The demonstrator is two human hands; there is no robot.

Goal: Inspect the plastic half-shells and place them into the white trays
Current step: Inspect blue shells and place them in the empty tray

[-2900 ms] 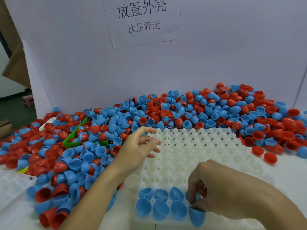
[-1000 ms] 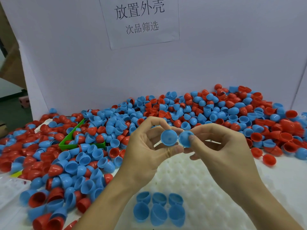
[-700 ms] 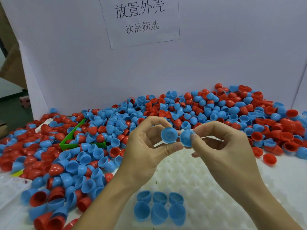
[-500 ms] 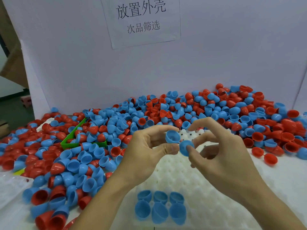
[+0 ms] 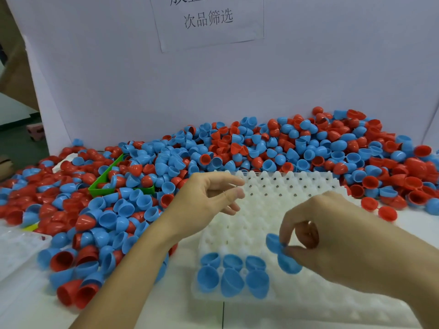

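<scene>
A: How are the shells held?
B: Two blue half-shells (image 5: 283, 255) are pinched by the right hand (image 5: 332, 236) above the white tray (image 5: 285, 200); the left hand (image 5: 204, 200) is held loosely open.
A: And room?
B: Six shells (image 5: 232, 274) are seated at the near-left corner; other cups are unfilled.

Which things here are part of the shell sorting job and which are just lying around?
In the job: right hand, two blue shells it pinches, white tray, six seated shells, shell pile, left hand.
Lying about: green bin, paper sign.
</scene>
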